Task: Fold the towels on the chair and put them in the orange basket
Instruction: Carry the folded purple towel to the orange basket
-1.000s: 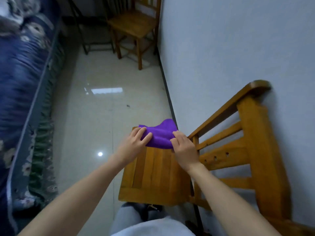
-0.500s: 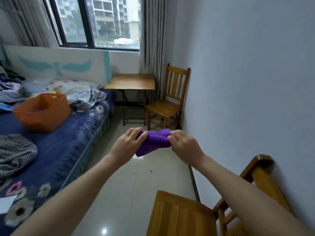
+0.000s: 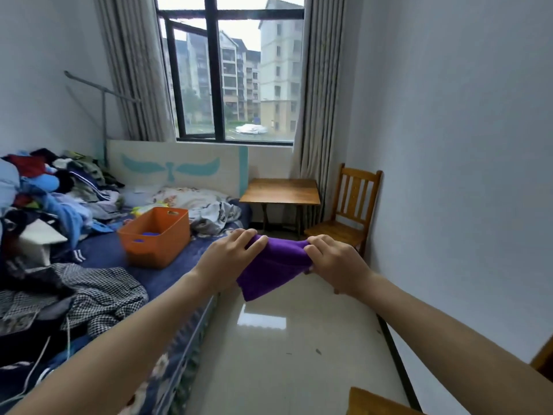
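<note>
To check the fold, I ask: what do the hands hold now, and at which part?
Both hands, left hand and right hand, hold the purple towel by its upper edge, one grip at each end.

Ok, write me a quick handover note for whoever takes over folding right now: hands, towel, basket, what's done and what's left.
Left hand: pinching the left end of the purple towel.
Right hand: pinching its right end.
The towel hangs between both hands in the air, above the floor beside the bed, and looks folded over.
Orange basket: on the bed, ahead and to the left, with something blue already inside.
Done: this towel is picked up.
Left: finish the fold if needed, put the towel in the basket. Most of the near chair is out of view, so check it for more towels.
</note>
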Tool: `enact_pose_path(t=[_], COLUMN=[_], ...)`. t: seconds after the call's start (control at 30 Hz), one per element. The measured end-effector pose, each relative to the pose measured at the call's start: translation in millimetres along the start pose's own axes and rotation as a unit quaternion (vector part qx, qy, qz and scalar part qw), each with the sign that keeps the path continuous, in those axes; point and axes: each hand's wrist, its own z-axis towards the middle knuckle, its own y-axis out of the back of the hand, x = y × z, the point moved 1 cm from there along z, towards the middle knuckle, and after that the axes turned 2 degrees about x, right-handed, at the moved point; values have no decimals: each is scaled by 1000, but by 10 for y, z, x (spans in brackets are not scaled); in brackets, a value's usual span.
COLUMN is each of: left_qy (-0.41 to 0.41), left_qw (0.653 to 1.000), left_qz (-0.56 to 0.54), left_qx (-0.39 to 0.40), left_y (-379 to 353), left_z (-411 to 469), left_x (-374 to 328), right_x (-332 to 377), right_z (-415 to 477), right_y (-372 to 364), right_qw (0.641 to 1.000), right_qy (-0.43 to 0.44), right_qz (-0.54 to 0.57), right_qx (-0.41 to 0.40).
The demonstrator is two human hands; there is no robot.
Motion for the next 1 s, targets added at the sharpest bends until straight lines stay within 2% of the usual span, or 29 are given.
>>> enact_pose_path(t=[0.27,0.43,0.67,1.0], left_qy=[37,35,33,95], left_qw=[998,998,996,989], left_qz=[29,49,84,77], left_qx=[-32,-24,24,85], left_y=[48,-133,-824,-2189], left_z=[-328,-399,-275,-84], left_x=[566,785,1171,1717], right_x=[105,53,-309,-964], right_z=[686,892,1034,1315], right_y=[-162,-449,-1407,-3018], right_qw=[999,998,997,990], right_qy=[31,62,72,108], right_qz=[15,7,25,89], right_qx=[23,24,8,-33])
